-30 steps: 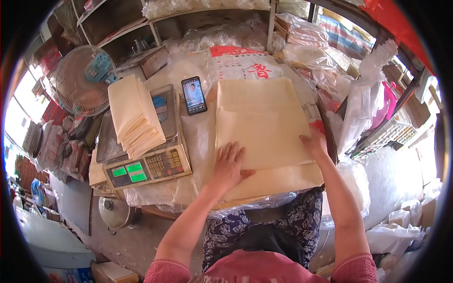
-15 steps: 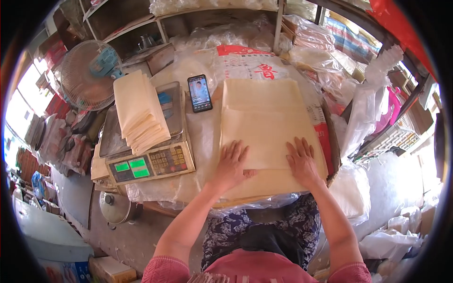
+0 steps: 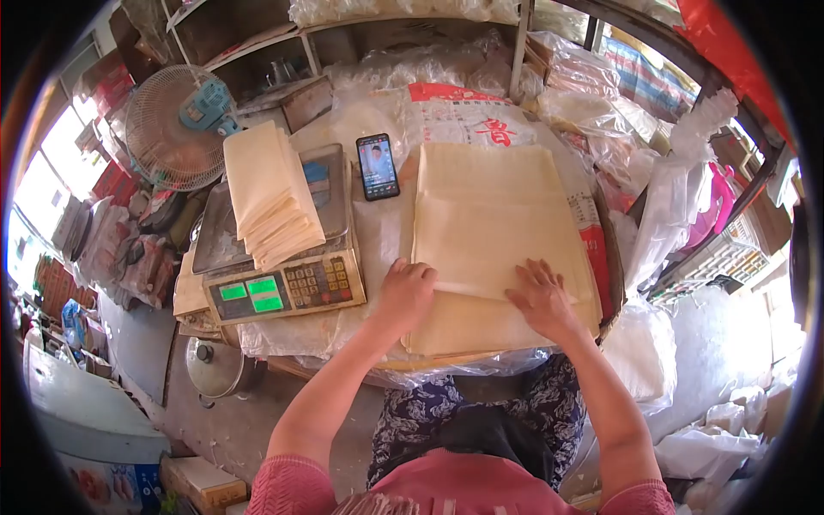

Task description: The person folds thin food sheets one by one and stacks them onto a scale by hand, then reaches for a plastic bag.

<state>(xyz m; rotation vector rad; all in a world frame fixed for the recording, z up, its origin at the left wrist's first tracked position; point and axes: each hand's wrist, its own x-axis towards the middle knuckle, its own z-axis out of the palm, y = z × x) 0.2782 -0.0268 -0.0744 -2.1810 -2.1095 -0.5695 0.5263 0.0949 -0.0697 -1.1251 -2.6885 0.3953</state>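
A stack of thin cream-yellow sheets (image 3: 493,223) lies on the table in front of me, the top one with a fold line across its near part. My left hand (image 3: 408,293) is at the stack's near left edge, fingers curled in and closed on the border of the top sheet. Flat on the near right part lies my right hand (image 3: 545,300), its fingers spread. Below both hands another sheet (image 3: 481,326) shows towards the table's front edge. Left of the stack, a pile of folded cream sheets (image 3: 273,193) rests on a digital scale (image 3: 287,292).
A phone (image 3: 378,167) with a lit screen lies between scale and stack. An electric fan (image 3: 176,129) stands at the back left. A printed white and red sack (image 3: 468,116) lies beyond the stack. Plastic bags (image 3: 678,197) hang at the right, and a lidded pot (image 3: 215,367) sits below the table.
My left hand has curled from flat fingers onto the sheet's edge. My right hand still lies flat, slightly shifted. The near edge of the top sheet has moved away from me. The view has shifted slightly.
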